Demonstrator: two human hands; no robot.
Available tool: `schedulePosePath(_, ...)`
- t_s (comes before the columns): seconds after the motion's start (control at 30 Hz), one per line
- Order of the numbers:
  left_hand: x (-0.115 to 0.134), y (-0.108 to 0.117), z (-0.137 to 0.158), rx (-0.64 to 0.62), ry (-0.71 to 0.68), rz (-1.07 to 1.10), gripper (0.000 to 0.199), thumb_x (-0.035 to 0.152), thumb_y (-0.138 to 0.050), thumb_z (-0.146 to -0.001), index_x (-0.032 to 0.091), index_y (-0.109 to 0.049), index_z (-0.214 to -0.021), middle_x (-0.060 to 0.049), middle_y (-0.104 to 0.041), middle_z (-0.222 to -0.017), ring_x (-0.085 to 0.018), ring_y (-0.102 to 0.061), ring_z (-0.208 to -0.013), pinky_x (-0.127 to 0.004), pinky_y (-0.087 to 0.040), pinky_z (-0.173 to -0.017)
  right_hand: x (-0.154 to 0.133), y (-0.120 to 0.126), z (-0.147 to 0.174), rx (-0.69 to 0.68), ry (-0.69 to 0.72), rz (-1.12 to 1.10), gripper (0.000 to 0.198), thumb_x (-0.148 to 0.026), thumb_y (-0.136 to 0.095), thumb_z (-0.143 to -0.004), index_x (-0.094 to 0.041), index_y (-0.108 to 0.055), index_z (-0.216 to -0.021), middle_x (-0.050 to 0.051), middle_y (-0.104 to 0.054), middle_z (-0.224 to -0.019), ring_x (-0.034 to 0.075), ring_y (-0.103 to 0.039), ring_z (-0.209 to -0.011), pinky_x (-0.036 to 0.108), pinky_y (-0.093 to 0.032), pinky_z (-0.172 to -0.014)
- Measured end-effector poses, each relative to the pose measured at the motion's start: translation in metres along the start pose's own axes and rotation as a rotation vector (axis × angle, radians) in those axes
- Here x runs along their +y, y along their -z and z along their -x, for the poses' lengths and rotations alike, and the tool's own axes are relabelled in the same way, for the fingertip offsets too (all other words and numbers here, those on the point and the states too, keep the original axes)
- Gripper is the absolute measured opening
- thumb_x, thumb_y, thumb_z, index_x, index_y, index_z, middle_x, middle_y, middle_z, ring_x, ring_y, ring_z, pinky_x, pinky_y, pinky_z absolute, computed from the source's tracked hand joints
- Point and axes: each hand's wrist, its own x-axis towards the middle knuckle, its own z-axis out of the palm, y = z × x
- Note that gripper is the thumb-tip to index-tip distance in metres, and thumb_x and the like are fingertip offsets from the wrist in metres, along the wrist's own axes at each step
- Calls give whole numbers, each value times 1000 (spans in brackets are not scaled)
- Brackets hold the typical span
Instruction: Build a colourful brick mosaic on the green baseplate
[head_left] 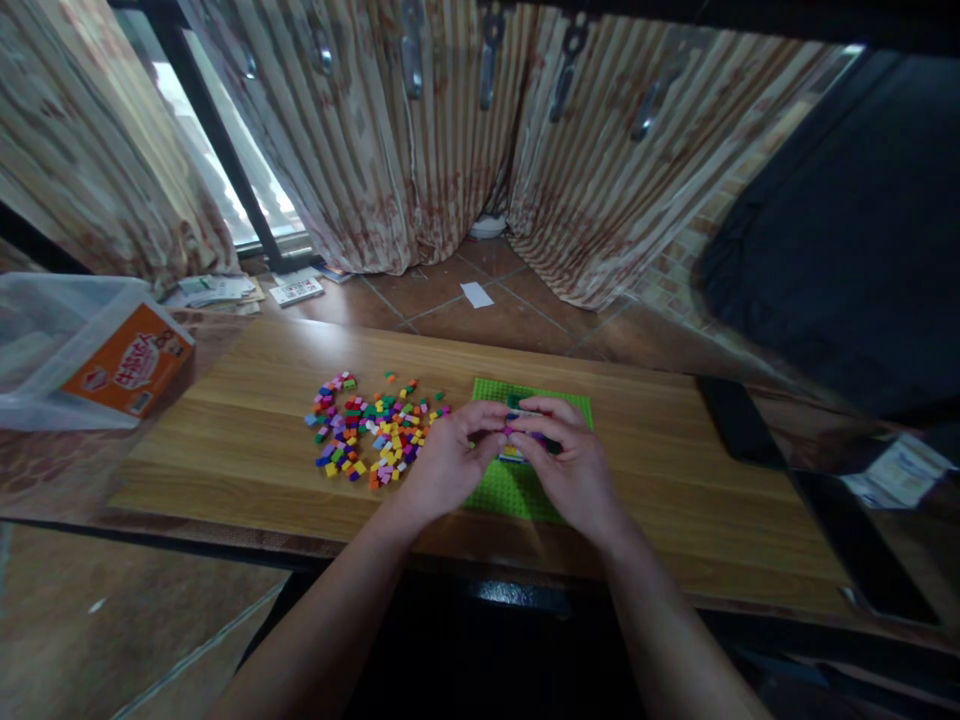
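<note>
Where a green board (499,497) is laid on the desk (667,450), a small cluster of bricks (512,454) is held above it between the left hand (452,456) and the right hand (568,462). Each grip is pinched onto the cluster by thumb and fingertips; whether the board is touched by it cannot be told. Loose bricks (390,437) are scattered left of the board, and a clear box (45,395) is seen at the far left.

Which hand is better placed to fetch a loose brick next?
Probably the left hand: it is beside the loose bricks, while the right hand is farther from them, over the green baseplate.
</note>
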Motion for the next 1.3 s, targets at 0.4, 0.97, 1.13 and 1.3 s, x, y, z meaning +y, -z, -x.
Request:
schedulePosePath(0.4,-9,7,-3,93,59,-248,21,13,-56,-85,15,-68,-102,-7,-76,-97,-17,-70,-83,-30,-56,-79,24,36,0,23,-92,68,10,-33,-67,-86,-27,-74,-82,5,-65,-118,25,-59,-113,49,-43,-104)
schedulePosePath(0.97,-8,-4,-2,-8,86,-280,22,14,-55,-86,16,-73,-99,-6,-77,-93,-18,-70,-82,-31,-54,-80,22,13,-3,22,-158,102,6,-22,-72,-77,-26,-73,-73,4,-64,-114,26,-58,-111,52,-42,-102)
schedulePosePath(1.13,-6,-3,-1,-24,73,-304,23,12,-54,-86,17,-73,-98,-5,-76,-92,-17,-69,-81,-30,-53,-78,24,11,-4,47,-179,77,4,-22,-73,-74,-25,-72,-73,5,-65,-112,26,-59,-109,52,-42,-101)
schedulePosePath(1.3,-4,-5,2,-11,63,-333,24,12,-55,-85,17,-73,-101,-4,-76,-90,-15,-66,-74,-27,-51,-71,25,9,-6,48,-188,71,4,-22,-74,-72,-25,-72,-71,5,-64,-111,26,-60,-107,52,-42,-101)
